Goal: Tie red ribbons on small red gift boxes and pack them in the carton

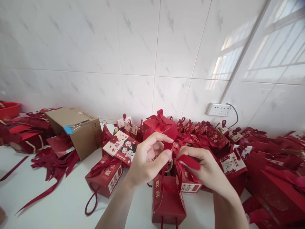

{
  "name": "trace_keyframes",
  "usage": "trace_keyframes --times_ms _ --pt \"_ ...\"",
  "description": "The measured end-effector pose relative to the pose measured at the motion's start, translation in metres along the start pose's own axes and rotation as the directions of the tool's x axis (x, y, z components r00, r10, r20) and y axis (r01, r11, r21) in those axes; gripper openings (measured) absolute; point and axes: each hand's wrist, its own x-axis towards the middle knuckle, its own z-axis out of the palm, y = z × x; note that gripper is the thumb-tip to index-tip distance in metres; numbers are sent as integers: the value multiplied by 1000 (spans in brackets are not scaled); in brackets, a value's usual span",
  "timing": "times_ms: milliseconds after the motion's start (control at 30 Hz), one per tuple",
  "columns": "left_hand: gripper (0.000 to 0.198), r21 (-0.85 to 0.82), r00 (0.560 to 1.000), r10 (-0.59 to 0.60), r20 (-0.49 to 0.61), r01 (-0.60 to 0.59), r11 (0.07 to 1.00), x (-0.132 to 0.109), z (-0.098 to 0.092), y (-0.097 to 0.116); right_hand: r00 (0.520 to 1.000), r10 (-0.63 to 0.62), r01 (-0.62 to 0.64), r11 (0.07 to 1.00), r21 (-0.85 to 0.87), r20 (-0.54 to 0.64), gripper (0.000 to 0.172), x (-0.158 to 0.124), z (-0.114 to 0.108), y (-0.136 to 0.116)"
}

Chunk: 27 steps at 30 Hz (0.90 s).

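A small red gift box with gold lettering stands on the white table right below my hands, rope handles at its near side. My left hand is closed above the box, thumb and fingers pinching a dark red ribbon. My right hand is also closed, with the other part of the ribbon between its fingers. The ribbon runs down toward the top of the box. What happens between the fingertips is partly hidden by the hands.
Several red gift boxes with bows crowd the table's back and right. A cardboard box with a binder clip sits at left, beside loose ribbons. A power strip is on the tiled wall.
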Motion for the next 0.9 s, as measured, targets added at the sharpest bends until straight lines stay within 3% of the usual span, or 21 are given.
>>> trace_keyframes --times_ms 300,433,533,600,767,900 --pt "37 25 985 37 167 -41 999 -4 2 0 987 -57 55 998 -18 -151 32 2 11 -5" --pt "25 32 991 -4 132 0 999 -1 6 0 980 -27 21 999 -29 -198 35 1 12 -8" --pt "21 82 998 -22 62 17 996 2 8 0 984 19 -27 999 -45 -176 24 0 11 -9" --pt "22 105 999 -29 33 25 994 3 9 0 974 29 -37 999 -34 -224 20 -1 10 -8" --pt "21 79 996 -63 67 58 995 2 11 -1 906 -36 84 992 98 -422 15 -1 10 -5" --pt "21 20 997 -68 24 67 998 3 14 -4 865 -92 131 990 46 -494 11 0 14 -6"
